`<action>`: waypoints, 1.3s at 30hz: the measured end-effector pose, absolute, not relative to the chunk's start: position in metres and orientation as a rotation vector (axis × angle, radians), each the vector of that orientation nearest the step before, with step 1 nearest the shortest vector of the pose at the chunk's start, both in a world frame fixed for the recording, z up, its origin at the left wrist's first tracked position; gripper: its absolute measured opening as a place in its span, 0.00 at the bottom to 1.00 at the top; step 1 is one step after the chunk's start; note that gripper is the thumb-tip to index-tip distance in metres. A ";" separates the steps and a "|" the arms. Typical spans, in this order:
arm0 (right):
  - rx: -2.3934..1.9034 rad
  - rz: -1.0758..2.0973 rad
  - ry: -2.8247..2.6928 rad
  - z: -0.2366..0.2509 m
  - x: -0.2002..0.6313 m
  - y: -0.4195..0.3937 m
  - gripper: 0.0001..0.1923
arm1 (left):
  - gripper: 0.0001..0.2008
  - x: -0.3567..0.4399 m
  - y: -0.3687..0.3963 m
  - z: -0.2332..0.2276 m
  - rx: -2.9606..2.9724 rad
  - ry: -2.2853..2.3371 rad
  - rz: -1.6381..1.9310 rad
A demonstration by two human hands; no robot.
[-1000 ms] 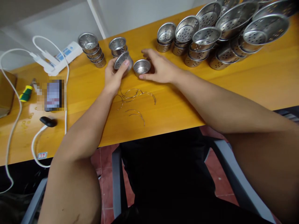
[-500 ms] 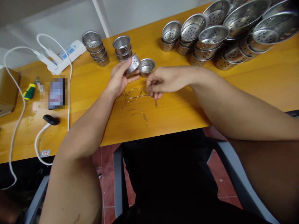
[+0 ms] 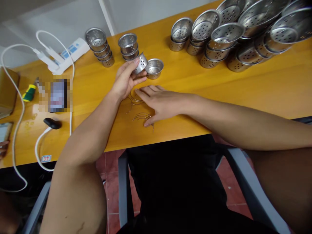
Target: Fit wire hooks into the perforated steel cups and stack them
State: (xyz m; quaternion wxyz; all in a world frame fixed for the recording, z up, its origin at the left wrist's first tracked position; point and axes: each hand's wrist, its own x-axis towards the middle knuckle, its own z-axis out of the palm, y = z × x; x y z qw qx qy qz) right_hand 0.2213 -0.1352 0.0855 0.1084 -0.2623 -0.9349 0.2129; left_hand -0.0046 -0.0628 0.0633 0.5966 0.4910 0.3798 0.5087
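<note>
My left hand holds a small perforated steel strainer cup, tilted on its side just above the yellow table. A second small cup stands upright right beside it. My right hand lies flat, fingers spread, over a scatter of thin curved wire handles; its thumb touches the nearest wires. Part of the wire pile is hidden under the palm.
Two stacks of small strainer cups stand behind my left hand. A big heap of larger strainers fills the far right. At left lie a power strip with white cables, a phone, a screwdriver and a black object.
My right hand let go of the upright cup, came back toward me and now presses flat on the wires. My left hand lifted its cup and tilted it.
</note>
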 end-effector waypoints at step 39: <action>-0.635 0.489 -2.543 0.094 0.231 -0.106 0.08 | 0.63 -0.006 -0.024 0.035 1.725 1.018 1.466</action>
